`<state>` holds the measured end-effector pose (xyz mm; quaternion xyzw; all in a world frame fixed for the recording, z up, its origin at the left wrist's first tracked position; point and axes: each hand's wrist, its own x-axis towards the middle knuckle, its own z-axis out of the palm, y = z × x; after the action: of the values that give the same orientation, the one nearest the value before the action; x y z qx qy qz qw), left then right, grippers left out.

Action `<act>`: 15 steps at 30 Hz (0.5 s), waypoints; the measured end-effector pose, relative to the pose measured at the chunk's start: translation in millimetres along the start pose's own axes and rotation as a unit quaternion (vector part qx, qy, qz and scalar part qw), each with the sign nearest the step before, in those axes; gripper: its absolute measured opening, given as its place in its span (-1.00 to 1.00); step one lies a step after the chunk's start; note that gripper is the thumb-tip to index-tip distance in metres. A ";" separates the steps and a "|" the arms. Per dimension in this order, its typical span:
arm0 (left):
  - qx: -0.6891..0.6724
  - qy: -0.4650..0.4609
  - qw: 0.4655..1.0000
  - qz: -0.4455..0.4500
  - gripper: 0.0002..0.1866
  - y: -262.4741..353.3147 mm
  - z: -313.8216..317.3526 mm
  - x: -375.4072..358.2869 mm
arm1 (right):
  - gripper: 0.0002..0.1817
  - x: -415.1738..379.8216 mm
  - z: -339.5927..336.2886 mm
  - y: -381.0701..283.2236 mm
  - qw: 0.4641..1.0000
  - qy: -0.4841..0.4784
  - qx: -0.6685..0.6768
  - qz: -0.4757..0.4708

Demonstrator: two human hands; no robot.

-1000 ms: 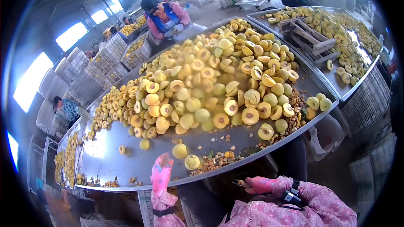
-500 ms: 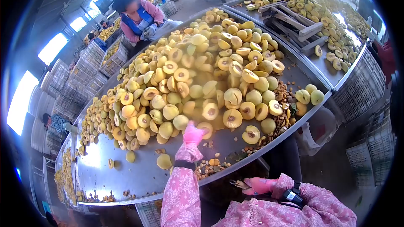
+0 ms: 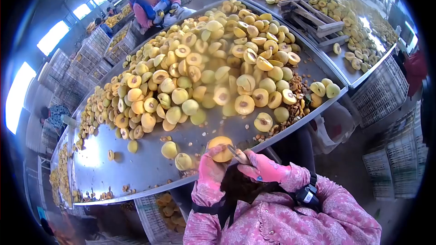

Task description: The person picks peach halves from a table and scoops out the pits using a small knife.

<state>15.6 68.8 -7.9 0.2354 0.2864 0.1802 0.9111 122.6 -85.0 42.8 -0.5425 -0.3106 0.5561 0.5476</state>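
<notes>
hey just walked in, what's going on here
A person's left hand holds a yellow fruit near the front edge of a metal table. The right hand grips a small tool, its tip right at the fruit's edge. Beyond them, a big pile of fruit, many pieces cut in half, covers much of the table. A co-worker sits across on the far side.

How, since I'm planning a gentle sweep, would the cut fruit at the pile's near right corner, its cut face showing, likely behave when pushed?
The cut fruit may rock or roll, since its outline is rounded. Its exposed cut face could be slippery and bruise easily. The shiny metal table would probably let it slide.
</notes>
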 end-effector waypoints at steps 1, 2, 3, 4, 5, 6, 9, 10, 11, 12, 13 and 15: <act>-0.004 -0.001 1.000 -0.001 -0.67 -2.6 0.8 -3.5 | -0.78 -2.1 1.2 0.6 1.000 0.003 -0.025 0.009; -0.019 -0.016 1.000 0.004 -0.64 -4.8 4.3 -7.0 | -0.79 -3.9 2.4 1.6 0.999 0.006 -0.050 0.017; -0.034 -0.030 0.999 0.009 -0.61 -6.5 7.3 -10.3 | -0.79 -5.2 4.2 4.4 0.998 0.007 -0.052 0.019; -0.036 -0.029 0.999 0.008 -0.61 -7.5 9.1 -13.5 | -0.80 -5.7 6.3 8.7 0.994 0.035 -0.104 -0.028; -0.052 -0.035 0.998 0.001 -0.58 -8.0 11.1 -16.1 | -0.81 -5.3 7.6 13.7 0.983 0.062 -0.156 -0.076; -0.068 -0.041 0.997 -0.005 -0.55 -8.5 12.5 -18.2 | -0.81 -3.5 5.7 23.9 0.983 0.061 -0.158 -0.075; -0.050 -0.027 0.998 0.035 -0.54 -14.0 15.0 -23.3 | -0.78 -3.5 -0.1 46.1 0.974 0.065 -0.190 -0.108; -0.052 -0.027 0.998 0.035 -0.54 -15.2 15.4 -24.5 | -0.78 -5.3 1.7 44.0 0.973 0.068 -0.194 -0.106; -0.055 -0.030 0.997 0.042 -0.54 -15.8 15.7 -25.7 | -0.77 -6.8 4.5 41.5 0.972 0.073 -0.195 -0.105; -0.057 -0.033 0.997 0.048 -0.54 -16.1 16.2 -26.9 | -0.77 -7.1 7.2 39.5 0.972 0.076 -0.195 -0.104; -0.057 -0.033 0.997 0.048 -0.54 -17.1 17.7 -28.6 | -0.76 -7.8 9.7 38.0 0.972 0.077 -0.194 -0.103; -0.053 -0.035 0.995 0.072 -0.54 -19.6 21.3 -31.8 | -0.75 -7.8 13.0 36.6 0.972 0.083 -0.196 -0.102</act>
<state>7.8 30.9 11.0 0.2131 0.2266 0.2518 0.9164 98.9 -96.8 13.3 -0.6488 -0.4207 0.3785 0.5087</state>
